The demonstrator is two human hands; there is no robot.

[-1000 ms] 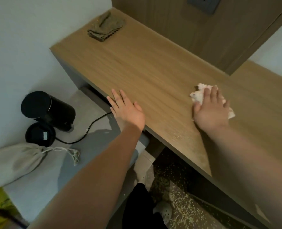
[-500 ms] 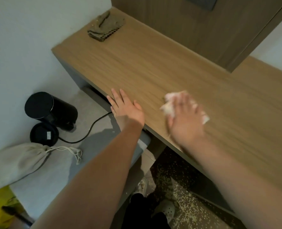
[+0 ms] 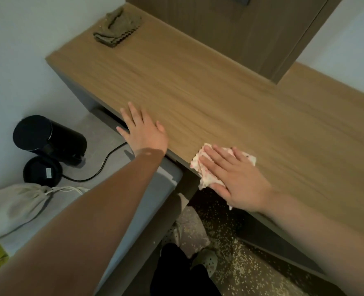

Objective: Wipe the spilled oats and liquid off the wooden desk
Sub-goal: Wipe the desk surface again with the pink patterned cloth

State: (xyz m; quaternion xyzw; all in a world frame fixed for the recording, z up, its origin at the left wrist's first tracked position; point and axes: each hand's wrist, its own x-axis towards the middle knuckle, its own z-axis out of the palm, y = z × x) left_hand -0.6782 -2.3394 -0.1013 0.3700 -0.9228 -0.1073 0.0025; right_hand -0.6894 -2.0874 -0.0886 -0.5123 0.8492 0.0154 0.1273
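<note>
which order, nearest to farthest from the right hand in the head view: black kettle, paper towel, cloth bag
1. Paper towel, under the right hand at the front edge of the desk.
2. Black kettle, lower down to the left.
3. Cloth bag, farthest left.

1. Two hands of mine in play: left hand (image 3: 144, 133), right hand (image 3: 234, 178).
2. One wooden desk (image 3: 219, 92), and that's the only one.
3. One crumpled white tissue (image 3: 200, 165), just the one.
4. One folded olive cloth (image 3: 117, 28) at the far corner.
5. One black kettle (image 3: 48, 139), plus one round base (image 3: 41, 170), with one black cord (image 3: 104, 167).
6. One drawstring bag (image 3: 16, 204).
7. Two pale shoes (image 3: 206, 258) down below.
8. Oats (image 3: 241, 259) on the floor: scattered everywhere, far too many for me to count.
</note>
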